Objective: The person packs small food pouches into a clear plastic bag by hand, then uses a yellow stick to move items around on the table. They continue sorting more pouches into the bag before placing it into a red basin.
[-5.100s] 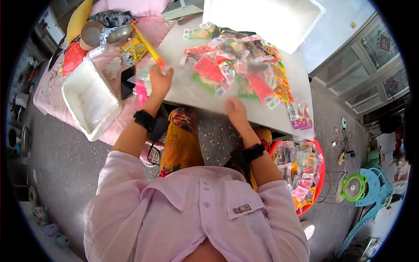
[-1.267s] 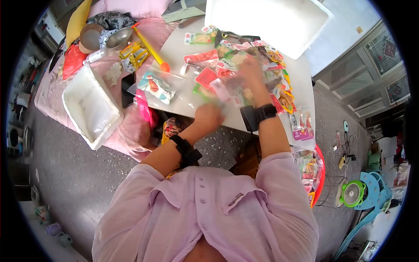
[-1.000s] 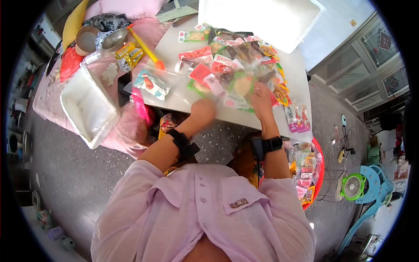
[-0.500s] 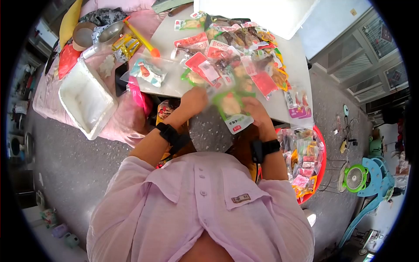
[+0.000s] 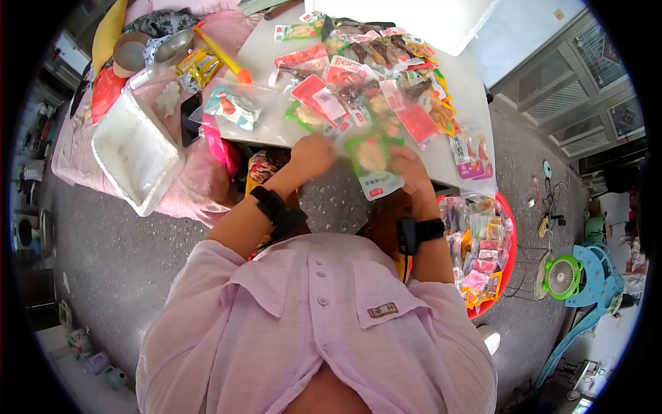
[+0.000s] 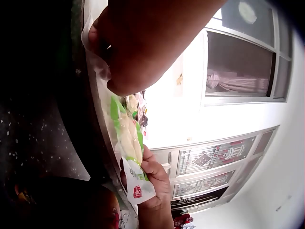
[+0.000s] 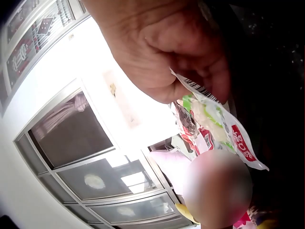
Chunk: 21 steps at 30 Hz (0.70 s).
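Observation:
In the head view my right hand (image 5: 408, 168) pinches one edge of a green-and-white food packet (image 5: 373, 156) with a pale lump showing through its window. The packet hangs at the table's front edge. The right wrist view shows the fingers and thumb on its barcode side. Left of it, my left hand (image 5: 312, 156) has its fingers curled at a clear plastic bag (image 6: 88, 43), seen as thin film by the fingers in the left wrist view. Behind both hands lies a pile of sealed food packets (image 5: 358, 69) in red, green and yellow.
A blue-and-white packet (image 5: 234, 109) lies on the table (image 5: 272, 134) at left, a purple one (image 5: 472, 155) at right. A white foam box (image 5: 414, 17) stands behind. The red basin (image 5: 511, 259) below right holds several packets. Another foam box (image 5: 110, 165) sits on the pink bed.
My right hand reached into the pile, took the green-and-white packet and drew it to the table's front edge. My left hand moved from the table's left side toward the middle front.

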Tool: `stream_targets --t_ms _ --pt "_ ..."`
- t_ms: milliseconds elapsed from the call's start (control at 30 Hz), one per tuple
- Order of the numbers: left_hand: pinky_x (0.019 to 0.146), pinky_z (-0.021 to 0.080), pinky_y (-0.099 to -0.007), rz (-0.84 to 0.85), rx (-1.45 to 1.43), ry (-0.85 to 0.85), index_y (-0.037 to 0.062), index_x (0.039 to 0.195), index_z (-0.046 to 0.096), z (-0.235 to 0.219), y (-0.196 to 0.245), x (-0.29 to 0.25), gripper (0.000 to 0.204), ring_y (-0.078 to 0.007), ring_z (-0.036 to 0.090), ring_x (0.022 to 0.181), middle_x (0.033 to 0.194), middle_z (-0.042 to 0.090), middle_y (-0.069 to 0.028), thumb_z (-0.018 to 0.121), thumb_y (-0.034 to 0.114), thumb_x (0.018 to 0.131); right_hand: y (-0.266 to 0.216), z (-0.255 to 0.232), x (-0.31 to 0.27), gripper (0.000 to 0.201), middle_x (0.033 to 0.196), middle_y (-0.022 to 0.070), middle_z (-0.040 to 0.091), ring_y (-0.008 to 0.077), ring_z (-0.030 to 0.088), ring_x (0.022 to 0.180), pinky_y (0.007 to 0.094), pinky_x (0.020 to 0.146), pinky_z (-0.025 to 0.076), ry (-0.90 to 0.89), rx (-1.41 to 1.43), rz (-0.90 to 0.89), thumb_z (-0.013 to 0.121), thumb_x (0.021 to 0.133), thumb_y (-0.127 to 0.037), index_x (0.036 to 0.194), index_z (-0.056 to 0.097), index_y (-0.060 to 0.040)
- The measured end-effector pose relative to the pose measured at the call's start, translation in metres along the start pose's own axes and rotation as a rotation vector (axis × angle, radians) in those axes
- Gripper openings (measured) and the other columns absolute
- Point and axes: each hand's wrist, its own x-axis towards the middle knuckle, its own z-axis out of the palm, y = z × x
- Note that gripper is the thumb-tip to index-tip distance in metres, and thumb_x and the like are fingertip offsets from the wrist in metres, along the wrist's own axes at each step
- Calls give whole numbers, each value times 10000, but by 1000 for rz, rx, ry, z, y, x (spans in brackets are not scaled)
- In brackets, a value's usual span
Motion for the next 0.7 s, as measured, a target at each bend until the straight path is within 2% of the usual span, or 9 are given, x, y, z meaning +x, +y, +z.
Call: stream_targets --t_ms 100,200,267,300,400,567,667,700 --pt "624 440 -408 -52 -62 -82 50 715 542 -5 0 5 186 -327 533 696 687 538 -160 476 224 705 -2 -4 0 272 846 87 595 141 576 727 256 635 469 17 22 60 482 692 57 953 553 28" --pt "648 439 -410 -106 -108 -191 50 744 554 -13 2 9 215 -331 541 728 723 551 -165 469 244 709 -6 6 -7 271 849 54 578 90 530 708 203 606 418 52 -27 -4 479 710 -11 968 556 12" --pt "666 439 -411 -143 -86 -212 46 767 560 -14 8 11 236 -327 544 756 752 560 -164 462 254 712 -4 4 -6 269 863 79 584 129 560 730 243 637 453 12 62 -20 479 701 32 962 546 25" --pt "670 439 -411 -137 -62 -186 43 774 560 -12 12 11 242 -323 545 764 766 563 -164 456 254 716 -3 3 -6 270 869 92 587 148 576 741 264 653 471 -8 106 -29 480 697 54 959 541 31" --pt "682 438 -413 -131 -17 -133 34 792 558 -7 21 16 255 -316 544 786 799 569 -168 436 250 729 -3 8 -3 266 877 94 585 152 576 750 268 666 470 86 85 17 481 702 52 961 537 35" --pt "691 430 -416 -120 -65 -250 23 798 552 -2 13 27 260 -336 535 792 804 565 -183 410 234 746 -8 9 -6 266 874 94 584 152 573 764 269 683 466 64 57 31 470 700 58 957 537 41" --pt "683 422 -412 -140 -107 -404 22 791 547 4 -1 37 247 -341 531 782 805 560 -188 413 224 743 -6 6 -4 270 864 89 584 145 570 766 267 689 463 38 98 20 469 696 60 956 538 41" --pt "675 421 -410 -89 -98 -378 23 786 547 3 -4 38 243 -342 532 775 804 559 -189 417 222 739 -4 3 -3 272 860 87 584 143 569 765 267 691 462 18 119 8 470 694 61 957 538 41"
